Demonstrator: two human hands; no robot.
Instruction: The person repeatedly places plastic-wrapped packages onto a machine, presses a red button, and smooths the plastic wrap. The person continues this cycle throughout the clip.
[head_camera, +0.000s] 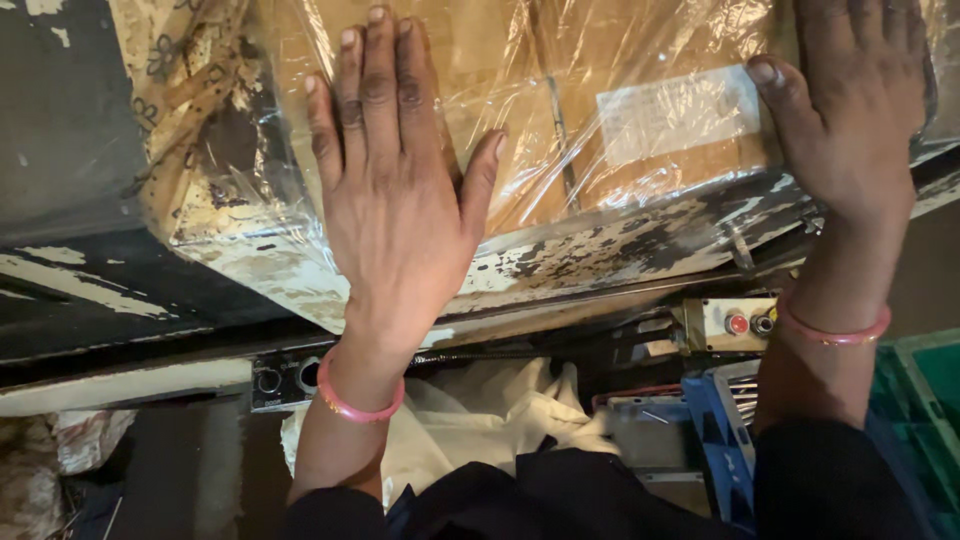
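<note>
1. The left hand (395, 200) lies flat, fingers spread, palm down on a plastic-wrapped cardboard box (520, 90); it grips nothing and only presses on the film.
2. The right hand (850, 100) is also open and flat on the same box, its thumb next to a pale rectangular label (680, 110) under the wrap.
3. The box sits under both palms on a worn, paint-chipped machine bed (620, 240), whose edge runs just below the left wrist.
4. Both wrists wear a pink bangle (360, 405).
5. Below the right wrist is a small control box (735, 322) with a red button.
6. The step in hand looks like steadying or pressing the wrapped box; any shift would need even pressure from both palms, since the film looks slippery.
</note>
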